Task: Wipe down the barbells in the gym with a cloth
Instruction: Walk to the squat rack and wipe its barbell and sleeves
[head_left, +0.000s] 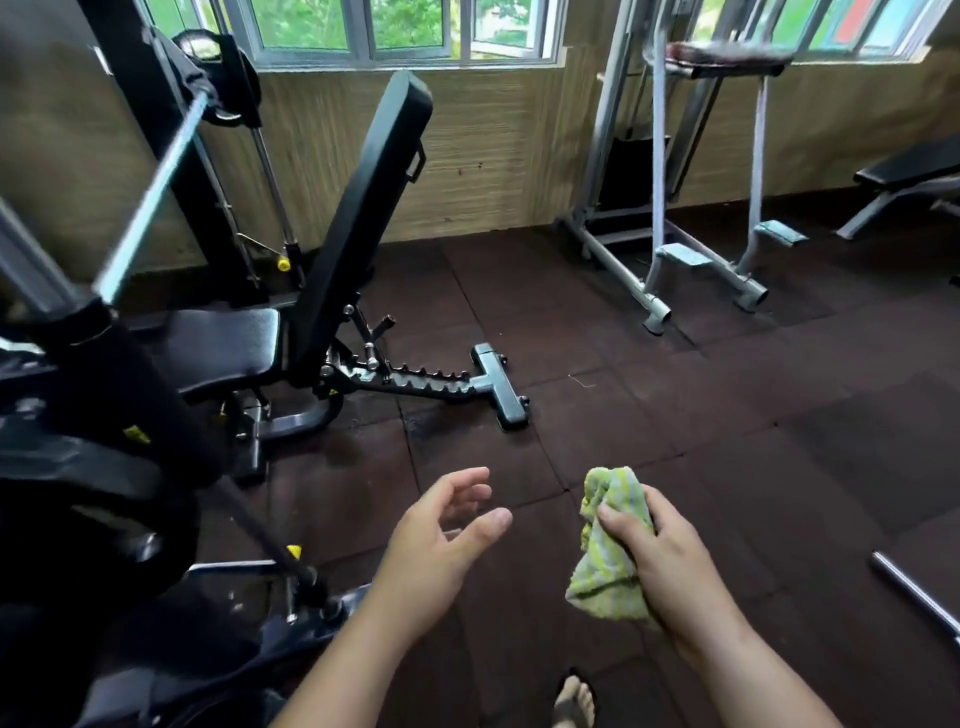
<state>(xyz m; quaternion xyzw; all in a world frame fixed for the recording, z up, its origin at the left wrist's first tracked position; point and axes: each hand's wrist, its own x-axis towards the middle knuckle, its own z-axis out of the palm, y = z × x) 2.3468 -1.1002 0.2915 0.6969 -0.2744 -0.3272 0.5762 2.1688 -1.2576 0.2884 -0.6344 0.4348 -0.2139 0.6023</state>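
Green-and-white striped terry cloth (610, 545) sits bunched in the right hand (657, 556), fingers closed around it, low over the dark rubber floor tiles (727, 415). The left hand (441, 540) hovers beside it, apart, palm inward, fingers loosely spread, holding nothing. A steel barbell (150, 197) rests on the black rack (130, 78) far left, above the black padded incline bench (358, 208).

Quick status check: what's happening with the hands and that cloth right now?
Right hand gripping green cloth. Left hand open, empty. Racked barbell up left, untouched. Nothing blocking.
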